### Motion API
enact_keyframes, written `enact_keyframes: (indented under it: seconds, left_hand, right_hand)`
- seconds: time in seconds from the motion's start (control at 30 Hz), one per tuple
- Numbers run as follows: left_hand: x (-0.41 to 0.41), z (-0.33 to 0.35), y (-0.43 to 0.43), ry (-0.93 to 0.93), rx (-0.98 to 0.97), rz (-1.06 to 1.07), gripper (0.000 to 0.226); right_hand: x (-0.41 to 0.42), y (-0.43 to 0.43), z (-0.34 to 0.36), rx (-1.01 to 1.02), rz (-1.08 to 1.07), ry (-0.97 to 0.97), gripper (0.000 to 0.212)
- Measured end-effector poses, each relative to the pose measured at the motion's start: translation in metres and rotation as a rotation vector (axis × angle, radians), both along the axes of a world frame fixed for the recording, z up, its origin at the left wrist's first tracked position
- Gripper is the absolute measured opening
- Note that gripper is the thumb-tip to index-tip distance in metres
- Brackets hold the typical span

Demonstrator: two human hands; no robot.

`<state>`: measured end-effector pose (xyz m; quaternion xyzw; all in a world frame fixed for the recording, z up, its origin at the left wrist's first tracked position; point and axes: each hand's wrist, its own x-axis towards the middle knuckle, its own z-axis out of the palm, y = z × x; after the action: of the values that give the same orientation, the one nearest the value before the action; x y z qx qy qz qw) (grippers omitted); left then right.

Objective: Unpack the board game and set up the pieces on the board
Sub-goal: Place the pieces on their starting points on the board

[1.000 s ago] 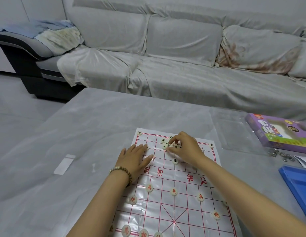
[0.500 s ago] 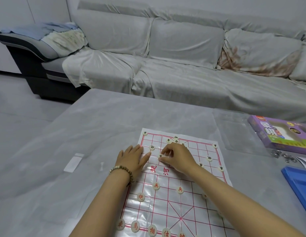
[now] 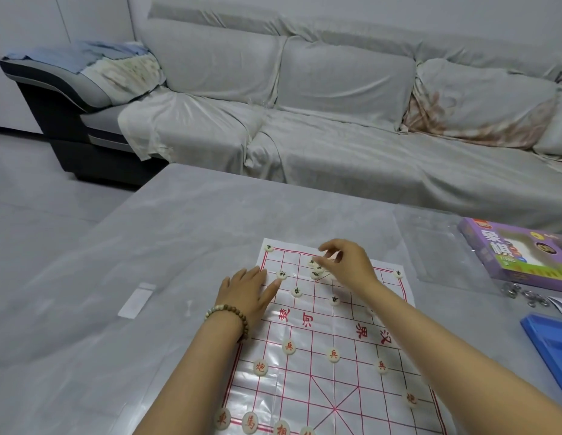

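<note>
The white plastic-sheet board point(image 3: 320, 334) with a red printed grid lies flat on the grey marble-patterned counter point(image 3: 179, 246), directly in front of the person. Round cream red-marked pieces point(image 3: 333, 354) occupy grid points on the near half. Round cream dark-marked pieces point(image 3: 296, 291) stand on the far half, several of them bunched at the far centre.

Left hand point(image 3: 246, 291): palm down, fingers straight, resting on the board's left edge. A wooden bead bracelet point(image 3: 227, 315) circles the wrist.

Right hand point(image 3: 345, 265): raised over the bunched pieces, fingers curled, thumb and forefinger close together. Whether a piece sits between them cannot be determined. This hand and its forearm cover part of the board's far right area and some of the bunched pieces.

Right of the board:
- a clear plastic sheet point(image 3: 436, 246)
- a purple cardboard game box point(image 3: 508, 259)
- small metal rings point(image 3: 524, 295) just beside the box
- a blue plastic tray point(image 3: 552, 343) at the frame edge

Left of the board, well apart: a small white rectangular strip point(image 3: 136, 299).

Beyond the counter: a sofa point(image 3: 336, 120) under grey cloth covers.
</note>
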<state>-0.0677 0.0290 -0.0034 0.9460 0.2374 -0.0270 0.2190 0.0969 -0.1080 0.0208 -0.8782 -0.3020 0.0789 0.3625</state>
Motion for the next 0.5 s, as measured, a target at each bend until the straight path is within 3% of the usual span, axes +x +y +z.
enact_keyframes:
  seconds: [0.13,0.3,0.4,0.5]
  left_hand:
    - [0.001,-0.002,0.003,-0.027,0.024,0.007,0.037]
    - [0.001,-0.004,0.005,-0.056,0.024,0.022,0.038]
    - [-0.004,-0.002,0.007,-0.052,0.006,0.037,0.042]
    - [-0.010,0.002,0.013,-0.056,-0.021,0.061,0.049]
  right_hand:
    - [0.017,0.011,-0.005,-0.219,0.002,-0.072,0.032]
    - [0.012,0.026,-0.016,-0.334,0.018,-0.225,0.030]
    - [0.006,0.030,-0.014,-0.290,0.023,-0.218,0.024]
    - [-0.016,0.041,0.001,-0.104,0.134,-0.090,0.020]
